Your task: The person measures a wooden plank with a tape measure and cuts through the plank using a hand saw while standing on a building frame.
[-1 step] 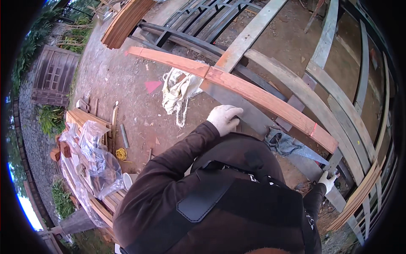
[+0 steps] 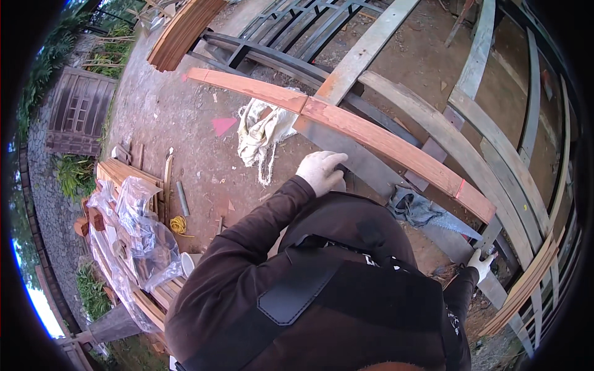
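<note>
My left hand (image 2: pixel 321 172), in a white glove, hovers beside the near edge of a long grey plank (image 2: pixel 365 162). Its fingers bend slightly, apart from the thumb, and nothing shows in them. Far to the right, my gloved right hand (image 2: pixel 479 265) rests by the same plank's right end, finger and thumb spread; whether it bears on the wood I cannot tell. A saw blade (image 2: pixel 455 223) with a toothed edge lies on the plank, next to a crumpled grey-blue cloth (image 2: pixel 409 206). Just beyond runs a reddish wooden beam (image 2: pixel 377 139) with a red mark near its right end.
Weathered boards (image 2: pixel 427 108) and a dark metal frame (image 2: pixel 272 52) lie beyond the beam. A whitish cloth (image 2: pixel 263 127) sits on the ground. At left are a timber pile under clear plastic (image 2: pixel 142 216) and yellow cord (image 2: pixel 179 224). Stacked reddish boards (image 2: pixel 182 34) stand far left.
My left hand has shifted slightly left, away from the grey plank. My right hand, the saw, the cloth and the beam stay in place.
</note>
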### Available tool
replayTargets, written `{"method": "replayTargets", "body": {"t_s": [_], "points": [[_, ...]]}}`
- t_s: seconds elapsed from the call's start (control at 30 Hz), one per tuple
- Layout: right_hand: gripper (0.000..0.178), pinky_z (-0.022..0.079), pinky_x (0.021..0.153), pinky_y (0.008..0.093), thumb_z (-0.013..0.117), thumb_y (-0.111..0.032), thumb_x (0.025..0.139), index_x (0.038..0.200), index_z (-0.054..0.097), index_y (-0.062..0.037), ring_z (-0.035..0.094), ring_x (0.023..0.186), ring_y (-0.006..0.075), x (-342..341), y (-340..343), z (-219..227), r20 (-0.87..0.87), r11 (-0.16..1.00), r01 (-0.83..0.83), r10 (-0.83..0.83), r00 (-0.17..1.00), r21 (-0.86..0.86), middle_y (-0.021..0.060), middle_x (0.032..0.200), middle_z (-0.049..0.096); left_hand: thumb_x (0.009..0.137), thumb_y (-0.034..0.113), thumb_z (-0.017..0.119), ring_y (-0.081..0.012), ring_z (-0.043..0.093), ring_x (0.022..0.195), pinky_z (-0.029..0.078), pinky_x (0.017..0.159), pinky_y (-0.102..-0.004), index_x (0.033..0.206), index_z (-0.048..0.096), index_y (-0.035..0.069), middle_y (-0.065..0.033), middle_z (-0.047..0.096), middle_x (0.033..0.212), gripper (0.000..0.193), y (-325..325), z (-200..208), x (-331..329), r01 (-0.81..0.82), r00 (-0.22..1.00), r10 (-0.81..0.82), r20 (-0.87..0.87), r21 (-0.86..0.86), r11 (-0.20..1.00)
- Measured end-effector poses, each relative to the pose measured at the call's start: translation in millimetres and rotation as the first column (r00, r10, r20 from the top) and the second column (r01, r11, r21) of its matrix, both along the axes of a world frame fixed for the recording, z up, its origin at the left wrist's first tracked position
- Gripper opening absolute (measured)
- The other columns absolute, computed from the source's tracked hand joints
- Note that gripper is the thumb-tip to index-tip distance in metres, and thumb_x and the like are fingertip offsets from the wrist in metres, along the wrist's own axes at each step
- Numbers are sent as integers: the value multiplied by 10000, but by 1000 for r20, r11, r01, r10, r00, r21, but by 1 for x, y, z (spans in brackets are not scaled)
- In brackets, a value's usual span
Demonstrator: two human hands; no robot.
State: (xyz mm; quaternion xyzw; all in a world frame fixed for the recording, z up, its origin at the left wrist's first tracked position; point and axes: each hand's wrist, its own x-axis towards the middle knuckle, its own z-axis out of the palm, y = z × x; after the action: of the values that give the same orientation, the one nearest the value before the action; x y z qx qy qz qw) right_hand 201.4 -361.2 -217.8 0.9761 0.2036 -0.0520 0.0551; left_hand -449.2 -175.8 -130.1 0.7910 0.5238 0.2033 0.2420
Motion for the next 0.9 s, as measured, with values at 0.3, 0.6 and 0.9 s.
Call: {"method": "replayTargets", "body": {"t_s": [0.3, 0.6, 0.9], "points": [[792, 450, 1159, 494, 816, -347, 908, 1552, 523, 9, 606, 1342, 432, -179, 66, 66, 260, 680, -477, 403, 878, 557, 298, 1414, 648, 699, 392, 910, -420, 507, 1428, 387, 1209, -521, 1615, 405, 65, -228, 558, 1514, 1096, 105, 22, -152, -170, 874, 197, -444, 99, 980], [788, 526, 999, 556, 747, -411, 851, 1533, 538, -78, 659, 1162, 461, -413, 137, 30, -5, 930, -339, 343, 939, 141, 275, 1317, 651, 667, 359, 894, -412, 612, 1308, 454, 1144, -529, 1500, 505, 89, -213, 654, 1358, 958, 244, -35, -198, 424, 731, -414, -542, -115, 898], [905, 531, 999, 501, 773, -271, 784, 1615, 449, -116, 717, 1079, 393, -447, 150, 25, 0, 990, -123, 123, 992, -65, 217, 1169, 760, 719, 374, 862, -373, 690, 1135, 555, 960, -503, 1360, 571, 88, -182, 689, 1193, 759, 260, -42, -196, 527, 716, -527, -458, -140, 838]]}}
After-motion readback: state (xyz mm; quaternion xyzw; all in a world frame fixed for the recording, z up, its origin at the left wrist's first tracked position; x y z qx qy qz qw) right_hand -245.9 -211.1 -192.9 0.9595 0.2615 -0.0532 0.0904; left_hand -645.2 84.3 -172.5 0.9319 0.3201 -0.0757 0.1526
